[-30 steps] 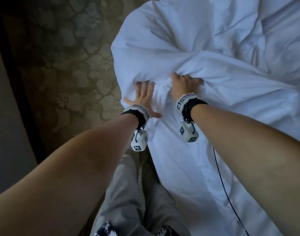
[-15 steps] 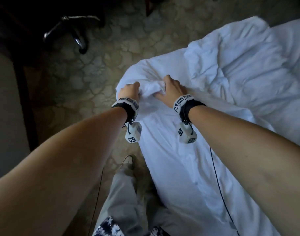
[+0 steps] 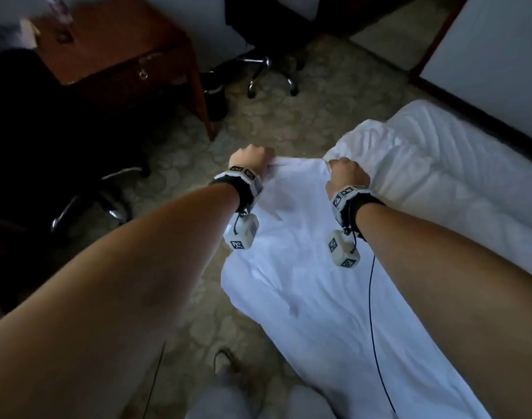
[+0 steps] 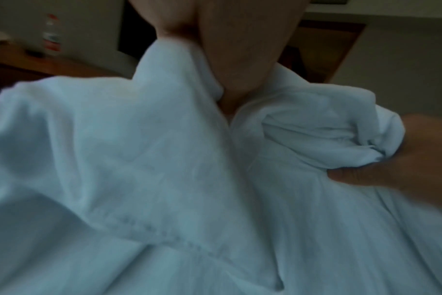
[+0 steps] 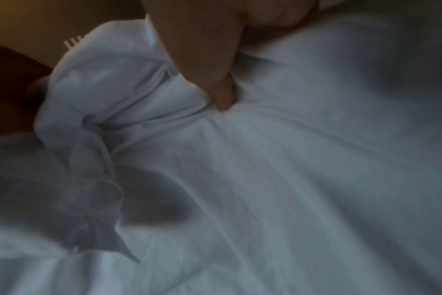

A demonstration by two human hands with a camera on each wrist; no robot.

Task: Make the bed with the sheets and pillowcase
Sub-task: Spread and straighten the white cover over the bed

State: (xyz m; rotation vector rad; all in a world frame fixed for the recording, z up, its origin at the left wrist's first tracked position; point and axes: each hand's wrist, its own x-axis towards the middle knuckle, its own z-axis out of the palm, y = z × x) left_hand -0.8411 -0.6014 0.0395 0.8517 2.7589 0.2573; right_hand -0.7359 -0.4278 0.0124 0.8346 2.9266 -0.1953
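Observation:
A white sheet [image 3: 304, 267] hangs stretched between both my fists, held up above the floor beside the bed. My left hand [image 3: 251, 160] grips its far left edge in a closed fist. My right hand [image 3: 344, 173] grips a bunched fold of the same edge, close to the mattress. The left wrist view shows the sheet [image 4: 164, 179] gathered under my left hand [image 4: 230, 49], with the right hand [image 4: 404, 159] clutching a wad of cloth. In the right wrist view my right hand [image 5: 209, 59] clenches the sheet [image 5: 290, 179]. The quilted white mattress [image 3: 455, 176] lies bare at the right.
A brown wooden desk [image 3: 116, 62] stands at the upper left, and a bottle [image 4: 50, 34] is on it. One office chair base [image 3: 270, 74] is at the top middle, another chair [image 3: 86, 204] at the left. Patterned carpet [image 3: 258, 122] covers the floor. My shoe [image 3: 225, 361] is below.
Both hands have closed on the sheet's edge, spread apart and lifted it off the bed. My head has tilted up, bringing the desk, chairs and far wall into view.

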